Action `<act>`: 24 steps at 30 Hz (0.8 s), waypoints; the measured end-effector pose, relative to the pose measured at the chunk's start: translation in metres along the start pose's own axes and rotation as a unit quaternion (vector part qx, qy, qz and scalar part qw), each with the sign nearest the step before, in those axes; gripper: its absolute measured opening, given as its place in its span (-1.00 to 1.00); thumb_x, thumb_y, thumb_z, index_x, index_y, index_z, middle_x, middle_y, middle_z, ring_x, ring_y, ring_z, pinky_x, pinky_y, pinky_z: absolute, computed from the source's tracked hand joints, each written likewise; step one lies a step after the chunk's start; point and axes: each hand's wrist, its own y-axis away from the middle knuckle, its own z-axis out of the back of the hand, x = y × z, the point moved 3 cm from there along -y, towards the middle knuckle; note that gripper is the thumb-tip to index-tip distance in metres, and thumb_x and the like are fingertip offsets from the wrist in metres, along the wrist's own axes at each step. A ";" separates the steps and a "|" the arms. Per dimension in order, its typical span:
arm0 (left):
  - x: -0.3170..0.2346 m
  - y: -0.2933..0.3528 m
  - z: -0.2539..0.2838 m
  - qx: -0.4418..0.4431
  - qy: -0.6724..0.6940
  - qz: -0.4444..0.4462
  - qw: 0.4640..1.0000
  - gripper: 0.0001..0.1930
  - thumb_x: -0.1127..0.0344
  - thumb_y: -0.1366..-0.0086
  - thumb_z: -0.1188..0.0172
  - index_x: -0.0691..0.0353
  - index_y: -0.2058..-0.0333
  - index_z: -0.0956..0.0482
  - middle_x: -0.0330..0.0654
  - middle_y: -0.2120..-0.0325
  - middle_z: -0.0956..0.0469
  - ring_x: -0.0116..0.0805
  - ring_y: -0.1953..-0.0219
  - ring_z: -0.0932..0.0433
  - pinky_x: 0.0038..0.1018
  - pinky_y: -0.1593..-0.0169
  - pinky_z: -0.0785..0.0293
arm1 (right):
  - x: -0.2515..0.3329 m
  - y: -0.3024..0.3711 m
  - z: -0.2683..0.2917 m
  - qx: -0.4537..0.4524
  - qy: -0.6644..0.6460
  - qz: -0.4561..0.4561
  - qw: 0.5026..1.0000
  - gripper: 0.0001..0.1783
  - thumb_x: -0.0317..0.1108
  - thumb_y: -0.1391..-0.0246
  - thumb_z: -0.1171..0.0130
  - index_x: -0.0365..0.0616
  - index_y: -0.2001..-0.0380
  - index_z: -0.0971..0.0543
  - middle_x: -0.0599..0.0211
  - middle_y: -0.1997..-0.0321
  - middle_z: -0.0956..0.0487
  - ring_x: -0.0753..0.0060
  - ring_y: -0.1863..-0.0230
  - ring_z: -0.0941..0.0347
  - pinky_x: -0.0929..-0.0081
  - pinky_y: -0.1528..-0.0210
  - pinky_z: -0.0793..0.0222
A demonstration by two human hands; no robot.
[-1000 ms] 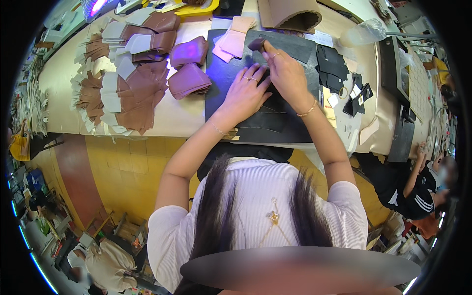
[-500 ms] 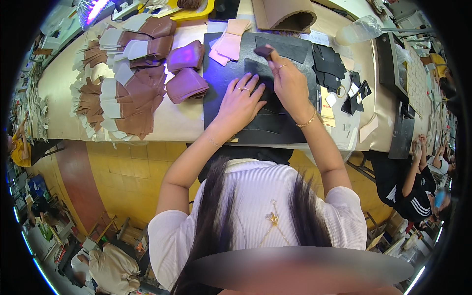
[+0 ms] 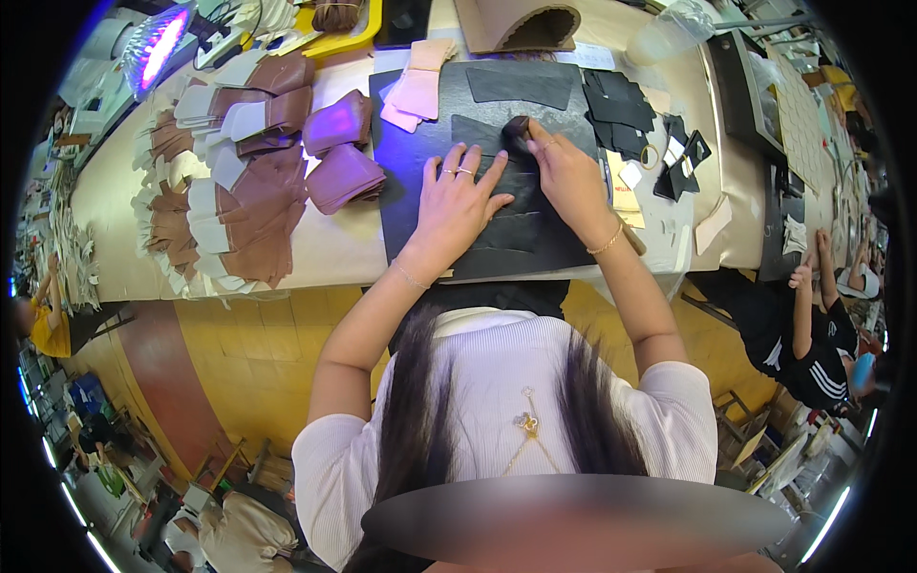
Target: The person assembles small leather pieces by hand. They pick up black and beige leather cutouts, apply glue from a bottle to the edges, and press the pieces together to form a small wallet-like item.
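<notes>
A black mat [image 3: 406, 158] lies in front of me with several flat black leather-like pieces on it. On one middle piece [image 3: 471, 130] rests my left hand [image 3: 449, 202], palm down with fingers spread. My right hand [image 3: 571, 183] is closed round a brush with a dark, rounded head [image 3: 517, 135]; its head touches or nearly touches that piece, just beyond my left fingertips. What looks like its brown handle shows past my right wrist. Another black piece [image 3: 521, 86] lies flat at the mat's far side, and more lie nearer me, partly under my hands.
To the left are fanned brown and grey pieces [image 3: 263, 224] and two brown stacks [image 3: 344, 180]. Pink pieces [image 3: 418, 86] overlap the mat's far left corner. Black pieces [image 3: 619, 113], a tape ring [image 3: 650, 156] and a plastic bottle [image 3: 669, 36] stand right. A lamp [image 3: 158, 50] glows far left.
My right hand has brought the brush head down and toward me, onto or close to the middle black piece. My left hand stays spread on it. The whole view has shifted slightly.
</notes>
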 end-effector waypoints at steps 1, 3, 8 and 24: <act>-0.002 0.000 -0.001 0.004 -0.010 0.000 1.000 -0.46 -0.05 -0.23 -0.23 0.03 -0.13 -0.51 -0.01 -0.06 -0.45 -0.05 -0.17 -0.35 -0.09 -0.17 -0.23 | -0.003 0.003 -0.001 0.029 0.019 -0.002 0.999 -0.60 -0.25 -0.29 -0.05 0.12 -0.18 -0.50 0.18 0.40 -0.57 0.02 0.47 -0.54 0.17 0.43 -0.48; -0.003 -0.004 -0.002 0.008 -0.025 0.002 1.000 -0.46 -0.08 -0.22 -0.23 0.01 -0.12 -0.53 -0.01 -0.04 -0.47 -0.04 -0.16 -0.35 -0.09 -0.16 -0.23 | -0.009 0.006 0.002 0.018 0.011 -0.010 1.000 -0.60 -0.25 -0.29 -0.05 0.11 -0.18 -0.49 0.18 0.39 -0.57 0.01 0.46 -0.54 0.17 0.42 -0.47; -0.004 -0.007 -0.002 0.020 -0.031 0.006 0.999 -0.47 -0.10 -0.23 -0.21 -0.02 -0.13 -0.54 -0.01 -0.03 -0.48 -0.02 -0.17 -0.35 -0.06 -0.17 -0.21 | -0.025 0.009 0.006 0.050 0.013 -0.038 0.998 -0.60 -0.26 -0.29 -0.05 0.05 -0.18 -0.48 0.18 0.39 -0.57 0.00 0.43 -0.54 0.15 0.38 -0.46; -0.008 -0.005 0.000 0.021 -0.020 0.025 0.999 -0.47 -0.08 -0.22 -0.24 -0.01 -0.11 -0.55 0.02 -0.06 -0.45 0.01 -0.19 -0.33 -0.03 -0.18 -0.20 | -0.037 0.046 0.026 -0.020 0.010 -0.087 0.996 -0.60 -0.30 -0.29 -0.04 0.07 -0.18 -0.48 0.18 0.37 -0.56 0.05 0.38 -0.54 0.22 0.34 -0.45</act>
